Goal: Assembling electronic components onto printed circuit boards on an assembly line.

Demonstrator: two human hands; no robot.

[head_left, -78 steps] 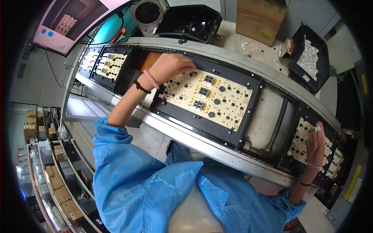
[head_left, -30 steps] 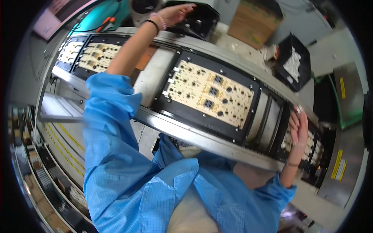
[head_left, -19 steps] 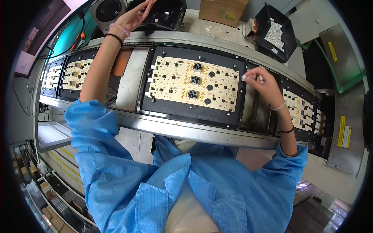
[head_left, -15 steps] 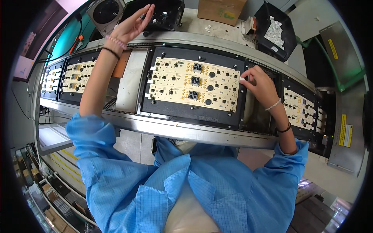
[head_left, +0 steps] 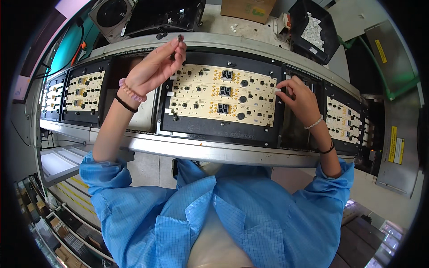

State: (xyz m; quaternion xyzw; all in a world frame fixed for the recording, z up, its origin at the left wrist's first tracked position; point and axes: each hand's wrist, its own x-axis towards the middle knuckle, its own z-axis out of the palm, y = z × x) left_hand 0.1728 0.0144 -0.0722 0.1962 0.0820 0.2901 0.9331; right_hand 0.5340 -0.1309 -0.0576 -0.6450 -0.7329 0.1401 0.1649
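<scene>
Over the board's upper left corner, my left hand [head_left: 157, 66] pinches a small dark component [head_left: 180, 38] between its fingertips; its exact kind is too small to make out. My right hand [head_left: 300, 100] pinches a small white connector [head_left: 277, 91] at the right edge of the cream circuit board panel [head_left: 210, 100]. That panel lies in a black carrier frame [head_left: 201, 125] and bears black two-digit displays, round black buzzers and several small black parts. Small white connectors [head_left: 170, 94] also stick out along its left edge.
More populated boards lie in carriers to the left [head_left: 85, 92] and right [head_left: 343, 118] along the metal-edged line. Behind it stand a black bin [head_left: 163, 15] with a few small parts, a cardboard box [head_left: 248, 10] and a black tray of white connectors [head_left: 330, 35].
My left hand has come back from the black bin toward the board, with a small dark component now visible in its fingertips. The right hand stays at the board's right edge.
</scene>
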